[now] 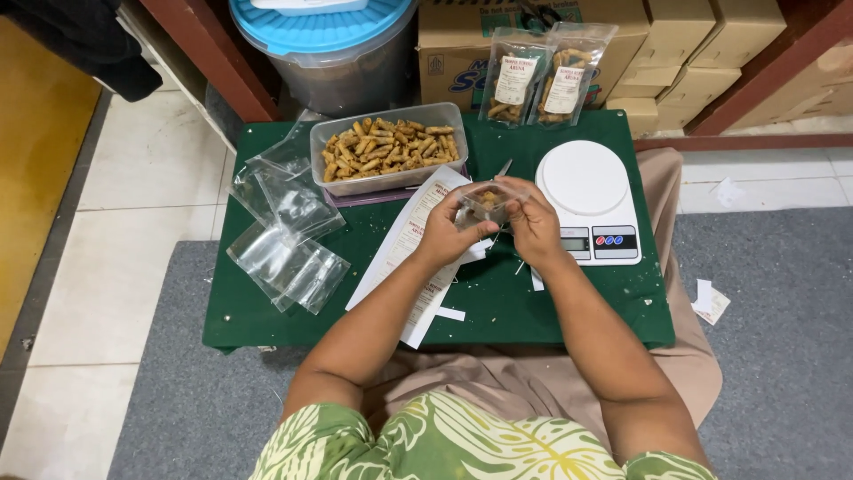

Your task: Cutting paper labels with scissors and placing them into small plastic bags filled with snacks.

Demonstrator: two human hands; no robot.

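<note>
Both hands meet over the middle of a low green table (pixel 267 302). My left hand (pixel 442 233) and my right hand (pixel 534 222) together grip a small clear plastic pouch (pixel 488 203) with a few fried snack sticks inside. Under the hands lies a strip of white paper labels (pixel 410 233). A clear tub (pixel 389 149) full of brown snack sticks stands just beyond the left hand. A white kitchen scale (pixel 588 197) sits right of my right hand. Small scissors (pixel 504 168) poke out between tub and scale.
Several empty clear pouches (pixel 284 240) lie at the table's left. Two filled, labelled snack pouches (pixel 540 78) lean against cardboard boxes (pixel 684 53) at the back. A lidded blue-topped bucket (pixel 324 44) stands behind the tub. Paper scraps (pixel 711 302) lie on the grey mat.
</note>
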